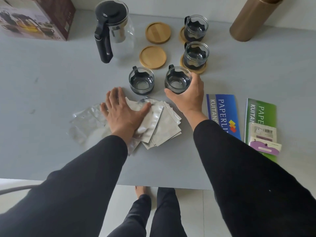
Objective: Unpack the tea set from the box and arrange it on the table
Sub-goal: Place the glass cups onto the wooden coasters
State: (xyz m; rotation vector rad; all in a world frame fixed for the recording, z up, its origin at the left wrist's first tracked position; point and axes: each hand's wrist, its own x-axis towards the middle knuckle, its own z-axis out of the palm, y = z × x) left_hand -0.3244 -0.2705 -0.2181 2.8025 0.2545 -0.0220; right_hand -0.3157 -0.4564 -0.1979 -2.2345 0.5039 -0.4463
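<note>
- The box (34, 19) is stood at the far left corner of the table (51, 82), and every piece of the set that is visible is already out of it.
- The pitcher (114, 29) is set upright beside the box, its lid on.
- Four coasters are laid out; two are bare (158, 32) (152, 57), and two on the right are each topped by a cup (196, 28) (196, 55).
- A third cup (141, 80) is stood directly on the table, just in front of the nearer bare coaster.
- The fourth cup (177, 80) is grasped around its side by the right hand (188, 98); whether it is lifted off the table cannot be told.
- The left hand (123, 113) is spread flat, holding nothing, and pressed on a pile of silvery bags (159, 124).
- The task is judged nearly done: two cups are yet to be placed on the two bare coasters, and the wrapping is probably to be cleared.
- Two booklets (222, 110) and a bronze cylinder (253, 17) are left at the right, apart from the set.
</note>
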